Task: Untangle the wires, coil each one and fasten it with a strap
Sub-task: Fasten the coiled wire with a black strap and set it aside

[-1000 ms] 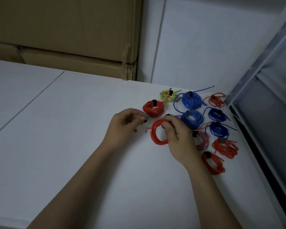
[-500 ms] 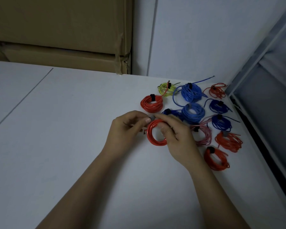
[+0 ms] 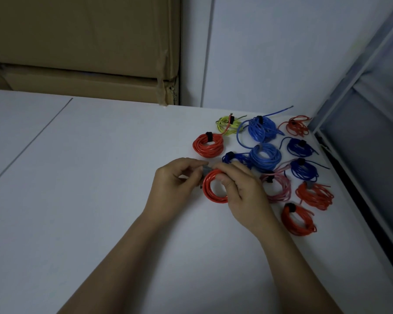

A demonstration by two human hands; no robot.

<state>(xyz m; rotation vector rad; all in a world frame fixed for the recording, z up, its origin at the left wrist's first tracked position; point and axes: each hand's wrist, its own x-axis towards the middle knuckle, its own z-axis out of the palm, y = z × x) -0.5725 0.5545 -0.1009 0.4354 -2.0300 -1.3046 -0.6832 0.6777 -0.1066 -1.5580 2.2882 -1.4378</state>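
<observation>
White bench [image 3: 82, 200] under dim light, strapped wire bundles lying at right: right hand [image 3: 241, 191] is pinching the glossy red wire coil [image 3: 213, 189] just above it, left hand [image 3: 177, 189] is gripping the grey strap [image 3: 206, 172] at the coil's top — best cinching snug, loops aligned.

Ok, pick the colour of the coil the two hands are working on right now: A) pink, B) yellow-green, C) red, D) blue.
C: the coil between the left hand and the right hand is red, with a grey strap at its top; the blue, pink and yellow-green coils lie untouched on the table.
</observation>
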